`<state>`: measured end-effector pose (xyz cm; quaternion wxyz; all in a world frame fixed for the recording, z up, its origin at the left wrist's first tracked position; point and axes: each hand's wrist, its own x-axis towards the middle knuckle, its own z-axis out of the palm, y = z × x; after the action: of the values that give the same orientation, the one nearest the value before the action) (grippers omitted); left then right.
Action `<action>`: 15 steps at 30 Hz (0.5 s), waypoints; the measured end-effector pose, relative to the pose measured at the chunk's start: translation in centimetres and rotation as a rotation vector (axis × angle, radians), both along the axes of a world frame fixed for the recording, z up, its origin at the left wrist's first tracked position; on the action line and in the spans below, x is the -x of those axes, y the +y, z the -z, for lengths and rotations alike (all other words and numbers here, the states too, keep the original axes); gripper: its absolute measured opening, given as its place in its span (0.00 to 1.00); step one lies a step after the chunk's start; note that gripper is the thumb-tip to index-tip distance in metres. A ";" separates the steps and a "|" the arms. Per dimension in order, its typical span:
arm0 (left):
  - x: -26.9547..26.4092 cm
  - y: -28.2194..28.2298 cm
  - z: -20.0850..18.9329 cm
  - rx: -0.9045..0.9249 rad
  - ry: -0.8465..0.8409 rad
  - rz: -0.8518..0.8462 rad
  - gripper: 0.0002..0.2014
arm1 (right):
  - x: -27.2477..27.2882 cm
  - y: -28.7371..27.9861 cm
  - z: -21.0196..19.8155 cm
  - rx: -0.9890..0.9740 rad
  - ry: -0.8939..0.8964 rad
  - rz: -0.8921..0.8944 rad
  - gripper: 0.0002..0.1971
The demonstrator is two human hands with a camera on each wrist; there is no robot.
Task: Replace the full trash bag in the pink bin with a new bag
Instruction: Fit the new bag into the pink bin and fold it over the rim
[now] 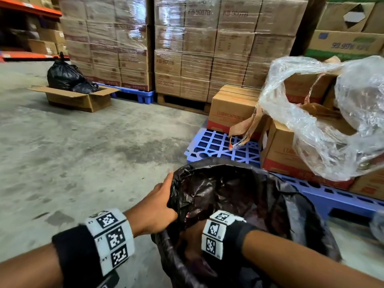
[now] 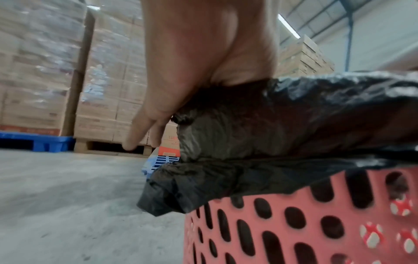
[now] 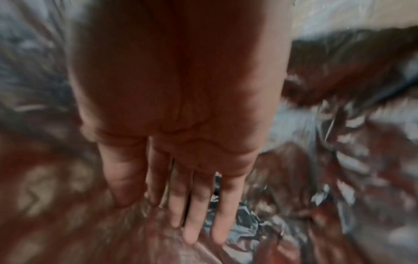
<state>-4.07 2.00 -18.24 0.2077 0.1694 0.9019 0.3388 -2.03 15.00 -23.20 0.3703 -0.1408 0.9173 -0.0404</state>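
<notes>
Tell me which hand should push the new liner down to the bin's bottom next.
Right hand: already inside the black bag, fingers straight and pointing down. Left hand grips the bag edge at the pink bin rim.

floor [image 1: 87, 142]: grey concrete, stained
far wall: shrink-wrapped cardboard boxes [image 1: 187, 44] stacked high on pallets
far left: orange shelving [image 1: 27, 8]; open box [image 1: 76, 98] on floor
right: blue pallet [image 1: 224, 146] with boxes, clear plastic wrap [image 1: 324, 121]
light: strip light [image 2: 288, 25] on the metal roof
</notes>
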 end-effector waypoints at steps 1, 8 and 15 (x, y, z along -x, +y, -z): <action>0.0 0.0 0.0 -0.023 -0.011 -0.004 0.49 | -0.2 -0.2 0.3 0.026 -0.035 0.059 0.23; -0.5 0.1 -0.7 -0.082 -0.057 -0.020 0.47 | 4.9 5.6 -4.9 -0.015 0.018 0.239 0.12; -1.1 0.2 -1.2 -0.102 -0.083 -0.048 0.49 | 3.3 4.7 0.8 -0.175 0.289 -0.136 0.22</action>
<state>-2.94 2.22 -17.06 0.2279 0.1437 0.8778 0.3961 -5.28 19.69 -24.00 0.2474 -0.1743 0.9493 0.0853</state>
